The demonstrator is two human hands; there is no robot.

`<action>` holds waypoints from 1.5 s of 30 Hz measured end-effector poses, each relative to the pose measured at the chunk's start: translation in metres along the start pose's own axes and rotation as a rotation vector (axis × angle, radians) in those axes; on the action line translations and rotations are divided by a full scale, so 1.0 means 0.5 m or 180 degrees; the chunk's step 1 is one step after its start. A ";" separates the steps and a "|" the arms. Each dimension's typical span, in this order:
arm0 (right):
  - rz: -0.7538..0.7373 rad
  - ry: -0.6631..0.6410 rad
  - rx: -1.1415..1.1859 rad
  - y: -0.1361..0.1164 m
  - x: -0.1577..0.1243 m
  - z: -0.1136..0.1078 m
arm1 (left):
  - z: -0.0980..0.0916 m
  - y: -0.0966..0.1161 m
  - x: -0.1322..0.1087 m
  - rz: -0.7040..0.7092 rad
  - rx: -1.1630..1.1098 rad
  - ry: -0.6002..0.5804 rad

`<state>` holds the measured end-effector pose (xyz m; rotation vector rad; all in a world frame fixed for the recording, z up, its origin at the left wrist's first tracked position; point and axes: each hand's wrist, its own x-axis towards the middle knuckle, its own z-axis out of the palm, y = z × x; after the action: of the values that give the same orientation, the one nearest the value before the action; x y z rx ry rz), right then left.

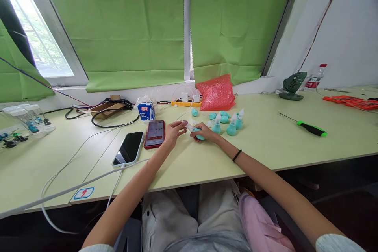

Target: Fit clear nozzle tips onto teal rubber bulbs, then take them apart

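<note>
Currently: left hand [175, 130], pinching nozzle [189, 126]; right hand [206, 132], wrapped round bulb [200, 138]; best kept in line, bulb unsqueezed.

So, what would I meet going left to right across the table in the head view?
Clear jars, white-edged phone, red-cased phone, left hand, clear tip, right hand, rightmost upright teal bulb, green fan, red-capped bottle.

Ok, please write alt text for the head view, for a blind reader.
A person's right hand holds a teal bulb; the left hand holds a clear tip at its end, over a pale table. Three tipped bulbs stand to the right; two phones lie left.
</note>
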<state>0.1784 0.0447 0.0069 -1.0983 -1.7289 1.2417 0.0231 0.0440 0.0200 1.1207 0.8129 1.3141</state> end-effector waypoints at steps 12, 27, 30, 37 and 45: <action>0.0003 0.0776 -0.0691 0.014 0.005 0.024 | -0.008 -0.013 0.012 0.0312 0.0391 0.0122; -0.1351 0.1445 -0.2168 0.010 -0.013 0.028 | -0.013 -0.034 0.011 -0.0182 -0.0155 0.0021; -0.1426 0.1403 -0.2113 0.013 -0.012 0.028 | -0.017 -0.030 0.012 -0.0119 -0.0042 -0.0043; -0.0786 0.1129 -0.0665 0.016 -0.005 0.032 | -0.032 -0.024 0.015 0.0040 0.0438 -0.0219; 0.0108 0.0303 0.1106 -0.001 -0.007 0.025 | -0.035 -0.025 0.012 0.0014 0.0459 -0.0279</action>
<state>0.1682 0.0374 0.0037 -0.9645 -1.3644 1.4226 0.0114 0.0539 0.0039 1.2855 0.8509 1.2161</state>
